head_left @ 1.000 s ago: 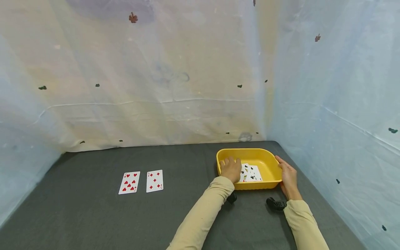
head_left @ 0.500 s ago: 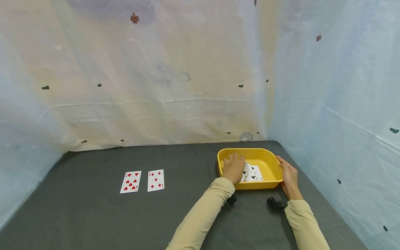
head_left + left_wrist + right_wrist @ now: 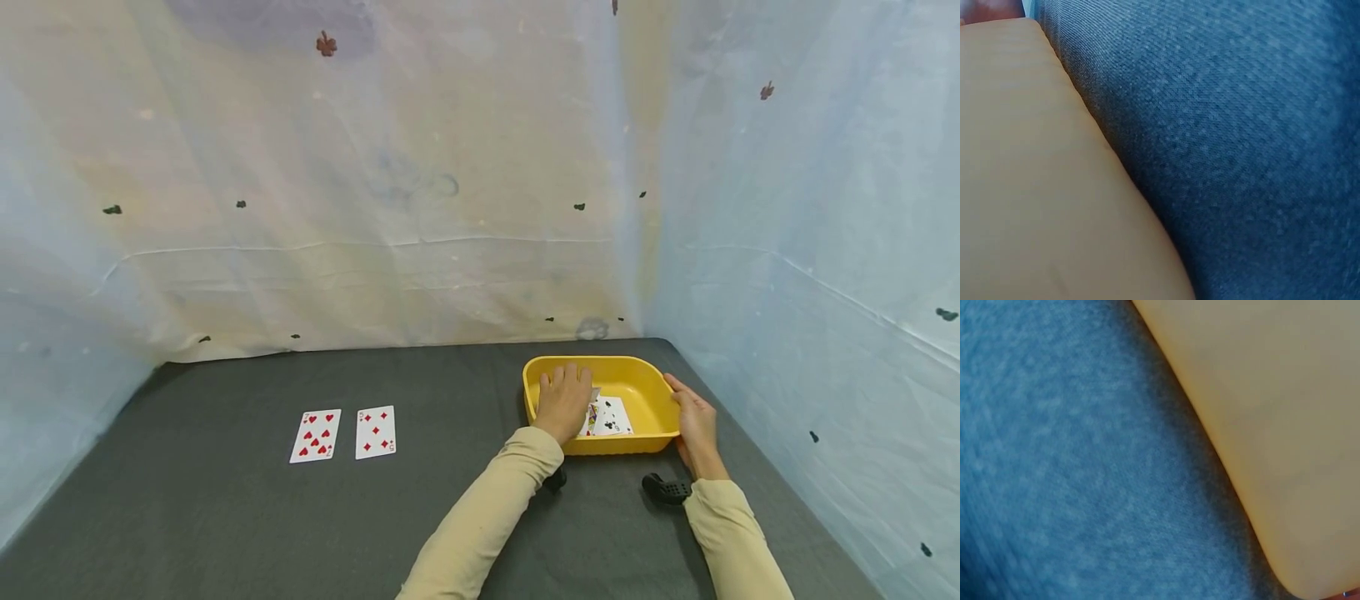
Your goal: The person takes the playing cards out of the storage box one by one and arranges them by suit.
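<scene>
A yellow plastic tray [image 3: 647, 398] stands near the table's right edge in the head view. Inside it lie several playing cards [image 3: 613, 415], face up and overlapping; one shows clubs. My left hand [image 3: 564, 407] reaches over the near rim, back upward, fingers at the cards. Beside its fingertips a greyish, shaded card edge [image 3: 596, 392] tilts up. The thumb and undersides of the fingers are hidden, so a grip cannot be confirmed. My right hand [image 3: 697, 425] holds the tray's right end, thumb at the rim. Both wrist views mostly show a beige surface, probably the sleeve, against cloth.
Two cards, a seven of hearts [image 3: 315, 436] and a five of diamonds [image 3: 376, 432], lie apart, face up, on the dark grey table cloth [image 3: 225, 517] to the left. Hanging sheets [image 3: 420, 167] enclose the back and sides. A black device [image 3: 663, 489] sits under the right wrist.
My left hand has shifted slightly right inside the tray, its fingers closer together. A card edge beside them has tilted up. The right hand keeps its hold.
</scene>
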Tool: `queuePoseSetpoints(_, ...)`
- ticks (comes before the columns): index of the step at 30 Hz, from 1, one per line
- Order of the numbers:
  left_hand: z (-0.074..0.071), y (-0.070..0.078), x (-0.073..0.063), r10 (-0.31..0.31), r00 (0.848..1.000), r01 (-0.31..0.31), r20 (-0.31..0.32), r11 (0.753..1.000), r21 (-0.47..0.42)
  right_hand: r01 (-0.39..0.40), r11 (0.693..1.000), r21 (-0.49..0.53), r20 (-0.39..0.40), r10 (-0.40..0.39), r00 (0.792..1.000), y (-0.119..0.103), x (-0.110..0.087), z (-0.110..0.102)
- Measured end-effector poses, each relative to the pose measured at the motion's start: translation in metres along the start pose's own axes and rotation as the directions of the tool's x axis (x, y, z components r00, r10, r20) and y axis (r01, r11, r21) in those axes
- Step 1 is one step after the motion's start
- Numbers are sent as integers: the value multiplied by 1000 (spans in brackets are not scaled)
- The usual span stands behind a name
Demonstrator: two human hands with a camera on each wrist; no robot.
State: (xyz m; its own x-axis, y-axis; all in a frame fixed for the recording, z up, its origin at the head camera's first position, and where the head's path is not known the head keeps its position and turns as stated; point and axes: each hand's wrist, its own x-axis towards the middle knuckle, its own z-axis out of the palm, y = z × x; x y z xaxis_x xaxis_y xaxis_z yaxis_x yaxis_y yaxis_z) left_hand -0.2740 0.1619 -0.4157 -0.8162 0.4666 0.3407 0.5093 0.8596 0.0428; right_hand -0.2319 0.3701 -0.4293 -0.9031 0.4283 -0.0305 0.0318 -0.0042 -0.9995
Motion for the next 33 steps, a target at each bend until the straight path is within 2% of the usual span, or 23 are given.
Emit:
queuePoseSetpoints(8,-4,-4,1,0,1000,0,-22,1000,1,-4,1000,-13,1,5,1000,-1,4,2)
queuePoseSetpoints(12,-9,-7,0,11,999,-11,-41,1000,-3,-9,1000,-18,-23,9,1000,1,6,2)
queuePoseSetpoints(14,-13,-8,0,16,999,-17,-31,1000,-9,-11,1000,-29,-33,10,999,2,7,1)
queuePoseSetpoints(20,-27,-13,4,0,1000,0,-1,995,-103,-1,999,-41,-38,-1,999,2,8,-1)
queuePoseSetpoints(23,-34,-16,5,-18,1000,20,14,982,-187,5,999,-42,-38,-7,999,1,8,-2)
queuePoseSetpoints(28,-41,-20,4,-28,999,35,24,944,-329,4,998,-69,-35,-7,999,1,8,-2)
queuePoseSetpoints(33,-51,-25,3,-20,1000,22,9,888,-460,1,999,-35,-27,-2,1000,1,8,-1)
